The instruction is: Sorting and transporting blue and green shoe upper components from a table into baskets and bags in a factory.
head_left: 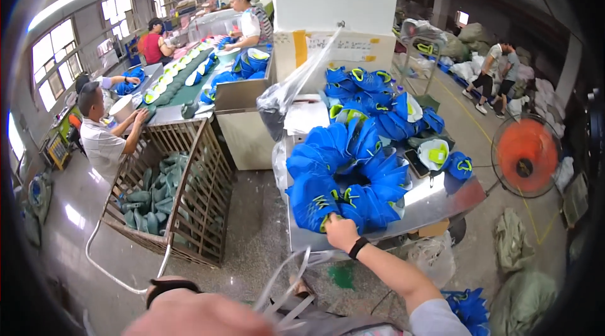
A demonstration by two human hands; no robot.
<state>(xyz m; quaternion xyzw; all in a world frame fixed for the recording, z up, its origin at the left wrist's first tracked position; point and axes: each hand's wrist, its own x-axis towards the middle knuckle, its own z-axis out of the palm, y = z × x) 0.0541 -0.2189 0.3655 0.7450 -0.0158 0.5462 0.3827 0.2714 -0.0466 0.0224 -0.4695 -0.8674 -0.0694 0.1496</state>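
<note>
On a metal-topped table, many blue shoe uppers with lime-green linings (309, 153) are fanned out in a ring. At the ring's near edge, my right hand (342, 234) pinches the rim of one blue shoe upper (313, 199). A dark band circles my right wrist. My left hand (198, 314) is close to the camera at the lower edge, large and smeared, with its fingers not distinguishable. Pale strips (302, 273) hang in front of me, just right of my left hand; whether that hand holds them cannot be made out.
More shoe uppers (359, 87) and a phone (416, 163) lie farther back on the table (353, 244). To the left stands a wooden slatted cart (208, 203) of grey-green shoe lasts. A large orange fan (526, 156) stands right. Several people work along a conveyor (183, 93); two walk at right.
</note>
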